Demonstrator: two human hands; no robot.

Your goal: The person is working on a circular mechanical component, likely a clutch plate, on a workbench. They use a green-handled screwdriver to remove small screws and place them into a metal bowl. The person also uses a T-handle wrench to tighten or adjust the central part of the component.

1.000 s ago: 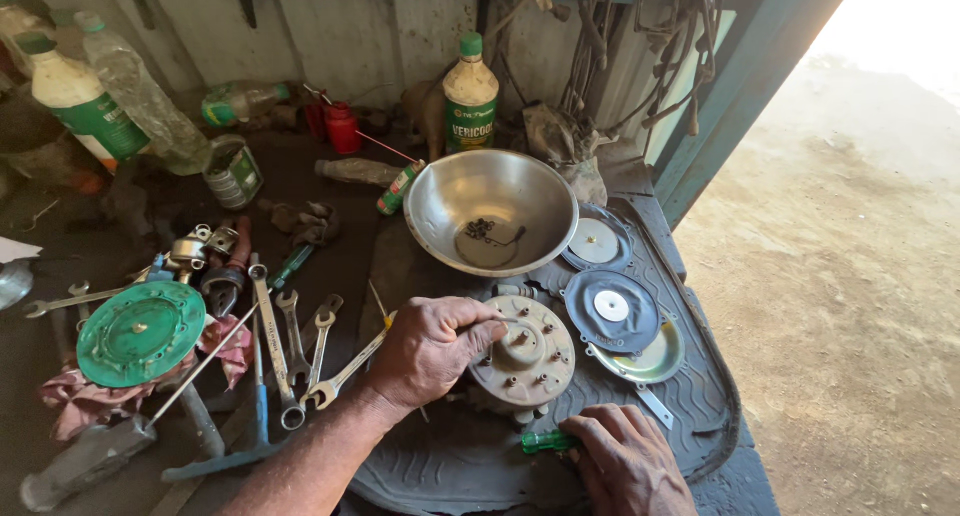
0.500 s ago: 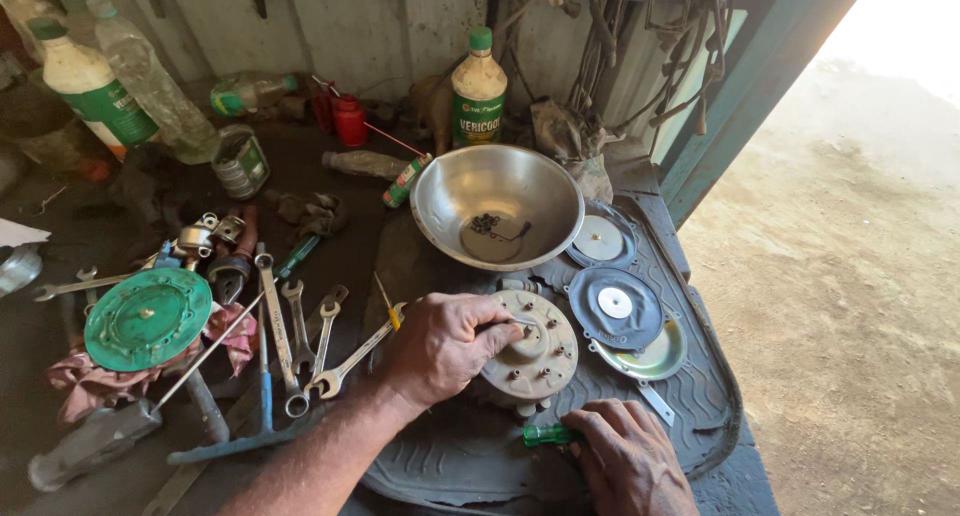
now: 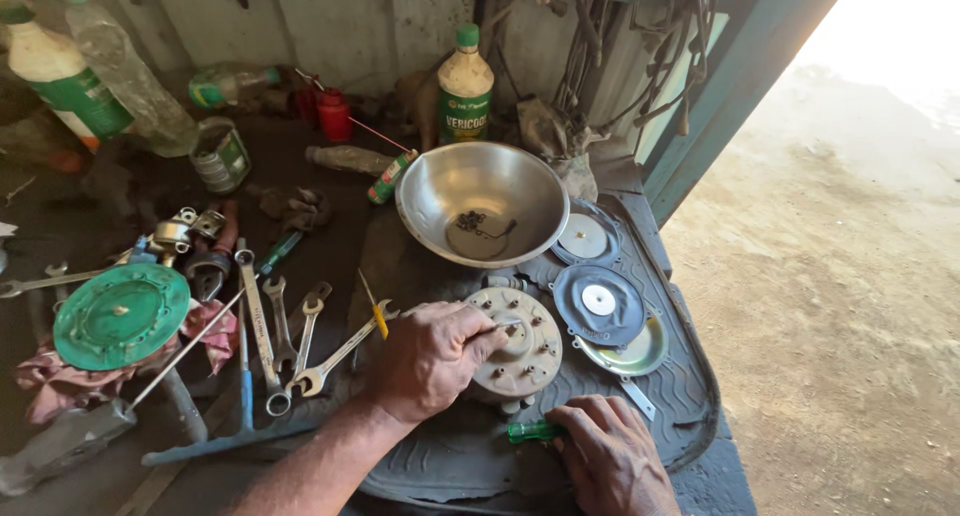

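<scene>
Grimy workshop bench here, dark and oily, with a ribbed black rubber mat [image 3: 640, 416] laid over the right end and daylight coming in from the open side.

Left hand [image 3: 432, 356] is curled over the round beige metal housing with holes around its face [image 3: 518, 344], which sits on the mat just in front of the bowl. Thumb and fingers look pinched on something thin and metallic at the housing's top, but I can't tell what it is. Right hand [image 3: 610, 454] lies flat on the mat near the bottom edge, fingers together, pressing down on a small green-handled tool [image 3: 530, 432].

What could go wrong, I'd say: the housing isn't clamped, only steadied by that one hand, so a hard push could spin or skid it on the mat. Small bits could roll off toward the dirt floor too, since the mat runs right up to the bench edge. And the loose chrome spanners [image 3: 290, 336] lie just beside the left wrist, easy to knock.

Containers: the shiny steel mixing bowl [image 3: 482, 204] holds a few small dark parts, maybe springs or clips, too tiny to say. A green-capped white bottle [image 3: 465, 84] stands upright behind it, contents hidden. An open small tin can [image 3: 220, 154] sits further left, and I can't see inside.
</scene>
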